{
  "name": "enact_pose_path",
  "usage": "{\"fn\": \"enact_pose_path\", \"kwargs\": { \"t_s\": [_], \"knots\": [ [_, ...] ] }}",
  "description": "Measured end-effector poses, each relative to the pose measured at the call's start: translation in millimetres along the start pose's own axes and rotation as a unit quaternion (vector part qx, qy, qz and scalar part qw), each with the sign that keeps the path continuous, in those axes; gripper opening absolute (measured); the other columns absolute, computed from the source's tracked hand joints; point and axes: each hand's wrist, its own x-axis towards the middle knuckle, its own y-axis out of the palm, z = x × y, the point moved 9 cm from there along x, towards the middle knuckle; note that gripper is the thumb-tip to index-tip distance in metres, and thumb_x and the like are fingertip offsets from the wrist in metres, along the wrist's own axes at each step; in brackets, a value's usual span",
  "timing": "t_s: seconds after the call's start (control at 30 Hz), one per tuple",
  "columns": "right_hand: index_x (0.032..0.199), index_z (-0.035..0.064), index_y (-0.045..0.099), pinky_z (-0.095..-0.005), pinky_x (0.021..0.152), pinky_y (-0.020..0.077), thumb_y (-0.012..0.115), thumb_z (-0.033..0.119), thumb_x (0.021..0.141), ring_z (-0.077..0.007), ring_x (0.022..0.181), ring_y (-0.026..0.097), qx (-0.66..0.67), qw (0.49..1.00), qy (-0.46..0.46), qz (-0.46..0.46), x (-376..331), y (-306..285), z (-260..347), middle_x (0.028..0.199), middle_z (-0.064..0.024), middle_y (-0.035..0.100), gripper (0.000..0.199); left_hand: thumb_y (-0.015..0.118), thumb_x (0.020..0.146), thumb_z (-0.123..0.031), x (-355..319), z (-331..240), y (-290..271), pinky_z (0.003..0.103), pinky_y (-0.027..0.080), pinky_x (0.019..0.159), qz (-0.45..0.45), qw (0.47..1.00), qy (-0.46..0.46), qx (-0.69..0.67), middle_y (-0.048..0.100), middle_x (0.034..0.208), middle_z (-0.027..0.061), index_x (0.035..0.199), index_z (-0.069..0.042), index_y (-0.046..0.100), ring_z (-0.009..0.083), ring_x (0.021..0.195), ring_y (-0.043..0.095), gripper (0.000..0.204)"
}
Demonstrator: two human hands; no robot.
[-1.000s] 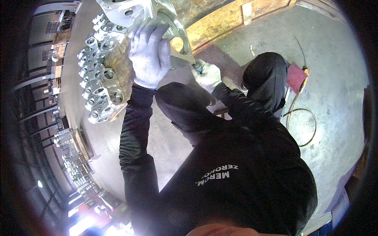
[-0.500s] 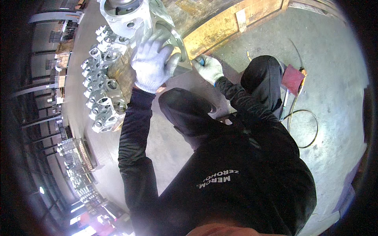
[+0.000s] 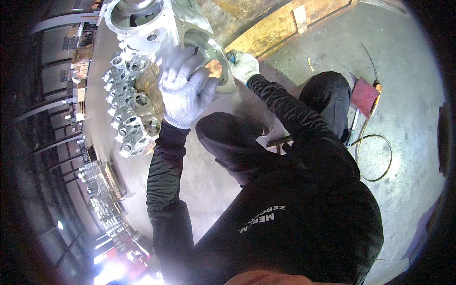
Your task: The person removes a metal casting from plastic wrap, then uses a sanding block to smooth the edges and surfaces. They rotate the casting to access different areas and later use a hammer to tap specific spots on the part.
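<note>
Right, your large silver-grey metal casting with round openings [image 3: 173, 21] sits at eleven o'clock, past your raised knee, and both hands are up at its near side. Your right hand in its white knitted glove [image 3: 243, 67] is at twelve o'clock, beside the casting's right edge, its fingers closed on a small blue object [image 3: 231, 57]. Most of that object is hidden, so its shape and whether it touches metal cannot be told. Your left hand, gloved in pale knit [image 3: 186, 88], lies at eleven o'clock against the casting's near face, thumb standing apart; the fingers are blurred, and you cannot tell from this view whether they pinch anything or merely rest.

The step in hand looks like close handwork around the rim, judging by where both hands sit. To do it well, let your left palm steady the casting, with fingertips out of the blue object's path. Hold that object lightly, guide it from the wrist and follow the curve with even pressure; a rough edge could snag knitted fabric. Lean in enough to see the rim past your knuckles. Mind your footing too: a thin looped hose [image 3: 390, 159] lies on the floor at three o'clock.
</note>
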Motion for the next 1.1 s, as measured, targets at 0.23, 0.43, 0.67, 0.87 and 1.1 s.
{"fn": "enact_pose_path", "kwargs": {
  "t_s": [0.23,0.43,0.67,0.87,1.1],
  "knots": [
    [0.101,0.0164,0.071,-0.0495,0.076,0.0538,0.056,0.041,0.093,-0.0399,0.087,0.068,0.008,0.999,-0.024,-0.030,-7.5,-5.1,8.6,0.090,-0.0167,0.072,0.030,0.079,0.075,-0.019,2.4,-0.8,0.0,0.049,0.048,0.102,-0.002,1.000,0.006,-0.016,0.065,0.117,0.0061,0.088,-0.012,0.067,0.0323,0.124,0.057,0.019],
    [0.100,0.0140,0.069,-0.0489,0.070,0.0537,0.057,0.041,0.093,-0.0382,0.081,0.070,-0.033,0.999,-0.038,-0.018,-33.7,-9.9,12.5,0.082,-0.0174,0.071,0.031,0.078,0.077,-0.019,1.2,-1.8,-0.8,0.051,0.045,0.106,-0.019,1.000,0.008,-0.001,0.065,0.115,0.0065,0.090,-0.012,0.067,0.0341,0.121,0.058,0.018],
    [0.105,0.0181,0.067,-0.0460,0.065,0.0555,0.065,0.029,0.086,-0.0332,0.070,0.070,-0.165,0.983,-0.072,-0.045,-88.6,-17.3,11.3,0.074,-0.0110,0.070,0.022,0.071,0.082,-0.010,-0.4,-5.7,-4.8,0.050,0.043,0.108,-0.031,0.999,0.006,-0.009,0.066,0.118,0.0096,0.096,-0.009,0.070,0.0343,0.124,0.057,0.014],
    [0.094,0.0157,0.066,-0.0459,0.062,0.0545,0.063,0.043,0.089,-0.0328,0.065,0.068,-0.131,0.983,-0.100,-0.077,-126.5,-25.9,14.9,0.067,-0.0106,0.067,0.028,0.073,0.085,-0.025,-2.8,-4.2,-7.7,0.049,0.045,0.105,-0.031,0.999,-0.016,0.004,0.067,0.114,0.0076,0.091,-0.010,0.072,0.0315,0.119,0.061,0.016],
    [0.100,0.0140,0.071,-0.0413,0.061,0.0531,0.065,0.044,0.094,-0.0299,0.064,0.067,-0.032,0.994,-0.090,-0.053,-163.8,-40.4,25.4,0.070,-0.0102,0.069,0.031,0.073,0.084,-0.024,-1.3,-9.2,-13.2,0.050,0.046,0.103,-0.040,0.999,0.002,0.007,0.067,0.115,0.0105,0.087,-0.008,0.072,0.0350,0.120,0.060,0.016]
  ]
}}
